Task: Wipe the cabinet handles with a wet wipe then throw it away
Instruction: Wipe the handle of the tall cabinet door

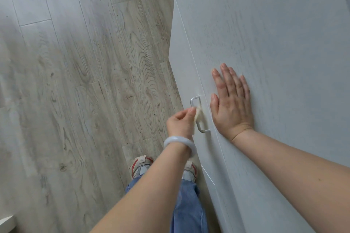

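A white cabinet (274, 43) fills the right side, seen from above. A silver bar handle (195, 100) sits on its front face near the top edge. My left hand (180, 122), with a pale bangle on the wrist, pinches a small white wet wipe (198, 114) and holds it against the middle of the handle. The wipe hides part of the bar. My right hand (232, 104) lies flat on the cabinet top just right of the handle, fingers straight and together.
Grey wood-plank floor (85, 81) spreads to the left of the cabinet. My feet in pale sneakers (141, 164) and blue jeans stand close to the cabinet front. A white edge (6, 223) shows at the bottom left corner.
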